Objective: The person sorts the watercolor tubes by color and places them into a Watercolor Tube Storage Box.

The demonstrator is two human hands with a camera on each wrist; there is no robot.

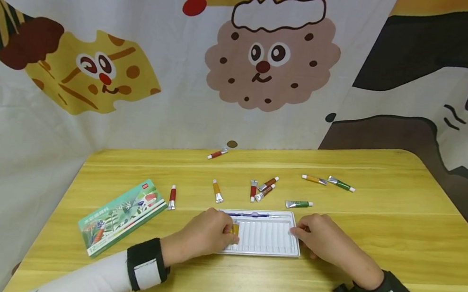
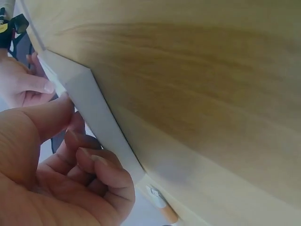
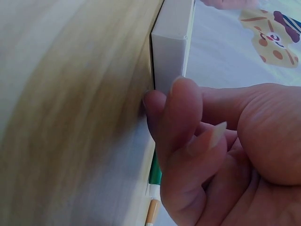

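A white plastic paint tray [image 1: 263, 253] with narrow slots lies near the table's front. My left hand [image 1: 212, 229] reaches over its left end, thumb and index finger pinching a yellow paint tube [image 1: 235, 230] in a left slot. The left wrist view shows this hand [image 2: 70, 165] close against the tray's side wall [image 2: 96, 110], other fingers curled; the tube is hidden there. At the opposite end, my right hand [image 1: 323, 236] holds the tray's right edge, thumb on the rim. In the right wrist view its fingertips [image 3: 183, 101] sit at the tray's corner wall [image 3: 169, 52].
A thin blue paintbrush [image 1: 252, 215] lies along the tray's back groove. Behind are scattered paint tubes, including a red one [image 1: 253, 191], a yellow one [image 1: 217, 191] and a green one [image 1: 298, 204]. A green paint box [image 1: 123, 217] lies left on the wooden table [image 1: 380, 218].
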